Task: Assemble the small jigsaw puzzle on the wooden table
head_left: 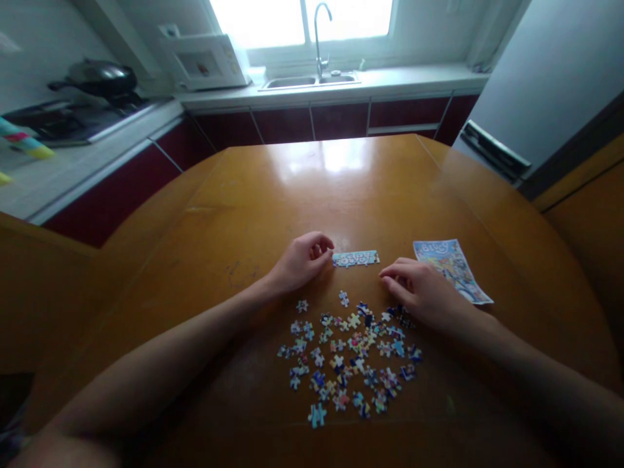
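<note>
A joined strip of jigsaw puzzle (358, 259), light blue with pale lettering, lies flat on the wooden table. My left hand (305, 260) rests at its left end, fingers curled and thumb and fingertips closed on the strip's edge. Just below and right of the strip's other end is my right hand (419, 286). Its fingers are bent in, the fingertips close to the thumb, and no piece shows between them. Loose puzzle pieces (355, 341) lie scattered nearer to me, with one piece (344, 298) apart just below the strip. A printed picture sheet (451, 268) lies partly behind my right hand.
The brown table (273, 201) has rounded sides. Beyond it stand a counter with a sink (312, 81), a faucet (318, 39) and a white microwave (209, 62). At the left is a stove with a dark pan (100, 78); a fridge (546, 84) stands at the right.
</note>
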Motion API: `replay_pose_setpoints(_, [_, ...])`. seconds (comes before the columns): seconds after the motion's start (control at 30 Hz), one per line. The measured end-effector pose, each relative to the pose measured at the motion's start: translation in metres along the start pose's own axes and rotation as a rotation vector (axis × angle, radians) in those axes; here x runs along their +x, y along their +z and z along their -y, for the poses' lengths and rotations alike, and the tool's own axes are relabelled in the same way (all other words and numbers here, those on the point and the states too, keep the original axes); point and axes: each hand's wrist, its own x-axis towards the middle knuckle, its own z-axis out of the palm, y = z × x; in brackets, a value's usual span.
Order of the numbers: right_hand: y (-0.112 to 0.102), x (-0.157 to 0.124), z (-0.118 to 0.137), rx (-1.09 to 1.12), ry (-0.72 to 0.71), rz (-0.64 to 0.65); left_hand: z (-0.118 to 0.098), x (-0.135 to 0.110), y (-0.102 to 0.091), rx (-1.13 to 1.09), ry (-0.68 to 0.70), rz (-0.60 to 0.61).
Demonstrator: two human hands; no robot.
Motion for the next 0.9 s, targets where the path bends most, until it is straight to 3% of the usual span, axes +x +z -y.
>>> replay_pose_setpoints(0.13, [0.002, -0.002, 0.001, 0.011, -0.012, 0.020, -0.017, -0.015, -0.037, 0.206, -0.170, 0.600])
replay_pose_setpoints(0.2, [0.002, -0.003, 0.001, 0.017, -0.017, 0.022, -0.025, -0.024, -0.047, 0.299, -0.199, 0.711])
replay_pose_setpoints(0.37, [0.002, -0.002, 0.002, 0.017, -0.020, 0.019, -0.037, -0.034, -0.045, 0.556, -0.133, 0.626])
replay_pose_setpoints(0.47, [0.002, -0.002, 0.003, 0.015, -0.019, 0.016, -0.042, -0.033, -0.045, 0.589, -0.064, 0.633])
replay_pose_setpoints(0.7, [0.005, -0.003, 0.008, 0.051, -0.019, 0.019, -0.043, -0.031, -0.046, 0.534, -0.016, 0.637])
replay_pose_setpoints(0.8, [0.009, -0.003, 0.012, 0.134, -0.027, -0.017, -0.044, -0.029, -0.035, 0.427, 0.034, 0.535])
replay_pose_setpoints(0.9, [0.015, -0.005, 0.020, 0.313, -0.013, -0.038, -0.052, -0.028, -0.018, 0.182, 0.168, 0.362])
